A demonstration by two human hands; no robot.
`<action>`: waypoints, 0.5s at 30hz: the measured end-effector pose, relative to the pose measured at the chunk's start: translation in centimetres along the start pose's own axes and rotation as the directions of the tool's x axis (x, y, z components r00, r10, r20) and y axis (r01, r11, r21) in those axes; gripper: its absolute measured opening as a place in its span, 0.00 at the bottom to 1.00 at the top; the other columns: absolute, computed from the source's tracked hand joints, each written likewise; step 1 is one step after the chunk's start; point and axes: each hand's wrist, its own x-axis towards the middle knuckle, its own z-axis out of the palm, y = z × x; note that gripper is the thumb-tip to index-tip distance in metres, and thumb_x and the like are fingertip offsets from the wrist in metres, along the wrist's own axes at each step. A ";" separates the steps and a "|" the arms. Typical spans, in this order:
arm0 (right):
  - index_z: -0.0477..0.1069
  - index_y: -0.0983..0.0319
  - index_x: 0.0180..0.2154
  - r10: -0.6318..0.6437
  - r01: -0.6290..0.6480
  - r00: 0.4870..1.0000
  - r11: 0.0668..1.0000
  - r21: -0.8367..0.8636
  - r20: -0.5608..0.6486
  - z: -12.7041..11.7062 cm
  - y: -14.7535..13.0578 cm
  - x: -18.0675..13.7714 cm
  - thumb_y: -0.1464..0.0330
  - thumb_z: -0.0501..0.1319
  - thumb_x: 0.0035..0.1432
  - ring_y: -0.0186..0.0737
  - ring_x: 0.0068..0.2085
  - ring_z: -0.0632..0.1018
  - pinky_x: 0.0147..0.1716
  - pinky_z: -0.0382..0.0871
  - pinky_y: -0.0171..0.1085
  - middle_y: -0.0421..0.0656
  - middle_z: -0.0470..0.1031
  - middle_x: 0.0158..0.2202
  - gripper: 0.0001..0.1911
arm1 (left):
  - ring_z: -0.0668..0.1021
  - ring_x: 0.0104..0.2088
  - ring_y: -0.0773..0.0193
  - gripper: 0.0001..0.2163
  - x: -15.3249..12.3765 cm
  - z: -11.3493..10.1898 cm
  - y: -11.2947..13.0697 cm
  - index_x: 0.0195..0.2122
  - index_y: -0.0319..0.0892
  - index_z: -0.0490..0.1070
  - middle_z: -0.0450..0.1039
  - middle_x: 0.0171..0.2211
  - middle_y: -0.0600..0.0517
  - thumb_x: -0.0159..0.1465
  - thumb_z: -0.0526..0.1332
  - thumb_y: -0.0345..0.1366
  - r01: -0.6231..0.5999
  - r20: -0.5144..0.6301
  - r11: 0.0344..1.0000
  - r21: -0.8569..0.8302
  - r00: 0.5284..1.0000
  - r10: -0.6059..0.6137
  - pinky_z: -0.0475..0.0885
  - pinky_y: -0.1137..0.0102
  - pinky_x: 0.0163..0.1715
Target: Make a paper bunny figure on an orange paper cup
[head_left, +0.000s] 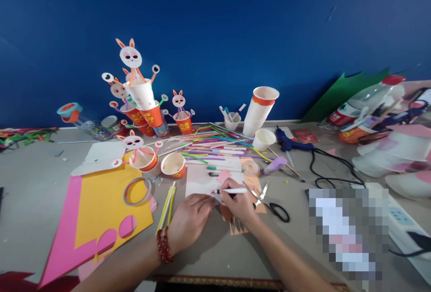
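My right hand (238, 203) is closed around a white marker pen (237, 191). The pen's dark tip touches a small white paper piece (217, 196) that bears a pinkish mark. From the left, my left hand (191, 218) holds that piece down, its fingers together at the edge and partly hiding it. Beneath lies a white paper sheet (197, 184), with a pink paper scrap (223, 175) by the right fingers. Orange paper (249, 179) with cut-out shapes extends under the right hand. Open scissors (276, 211) with black handles lie just right of it.
Rabbit-faced paper cups (140, 159) stand at the left and back. A tape roll (125, 193) rests on yellow paper (97, 211). Coloured sticks (208, 141) spread behind the hands. Stacked cups (257, 114), a blue glue gun (292, 143) with its cord, and a power strip (409, 238) are rightward.
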 end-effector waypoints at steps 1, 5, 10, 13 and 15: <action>0.64 0.59 0.26 -0.001 0.001 1.000 1.000 -0.001 0.005 0.0 0.0 0.0 0.72 0.56 0.55 0.33 0.24 0.67 0.25 0.58 0.31 0.35 0.67 0.21 0.06 | 0.78 0.49 0.55 0.12 0.0 0.0 0.0 0.51 0.40 0.70 0.79 0.47 0.47 0.67 0.55 0.27 0.001 0.000 1.000 0.000 1.000 -0.001 0.76 0.58 0.47; 0.64 0.59 0.26 0.002 -0.002 1.000 1.000 -0.005 0.002 0.0 0.0 0.1 0.72 0.56 0.55 0.33 0.24 0.67 0.25 0.58 0.31 0.35 0.66 0.21 0.06 | 0.78 0.49 0.56 0.13 0.0 0.0 0.0 0.51 0.40 0.70 0.79 0.47 0.47 0.67 0.55 0.27 0.008 0.001 1.000 0.001 1.000 -0.008 0.76 0.59 0.48; 0.62 0.59 0.25 0.005 -0.005 1.000 1.000 0.003 -0.014 0.0 0.0 0.1 0.72 0.55 0.55 0.32 0.22 0.65 0.23 0.56 0.31 0.34 0.63 0.20 0.07 | 0.78 0.49 0.56 0.13 0.0 -0.1 0.0 0.51 0.40 0.70 0.79 0.47 0.46 0.67 0.55 0.27 0.003 0.008 1.000 -0.001 1.000 -0.003 0.76 0.59 0.48; 0.63 0.59 0.26 0.000 0.000 1.000 1.000 0.004 -0.003 -0.1 -0.1 0.1 0.72 0.56 0.55 0.33 0.23 0.66 0.24 0.57 0.31 0.34 0.65 0.20 0.07 | 0.78 0.48 0.55 0.13 0.1 0.0 0.0 0.51 0.40 0.70 0.79 0.46 0.46 0.67 0.54 0.27 -0.003 0.001 1.000 0.010 1.000 0.003 0.77 0.59 0.47; 0.63 0.59 0.26 -0.001 0.001 1.000 1.000 0.003 -0.001 0.0 -0.1 0.1 0.72 0.56 0.55 0.33 0.23 0.66 0.25 0.58 0.31 0.35 0.67 0.21 0.06 | 0.78 0.48 0.55 0.13 0.1 0.0 0.0 0.51 0.40 0.70 0.79 0.46 0.46 0.67 0.54 0.27 -0.006 -0.003 1.000 0.015 1.000 0.006 0.77 0.58 0.47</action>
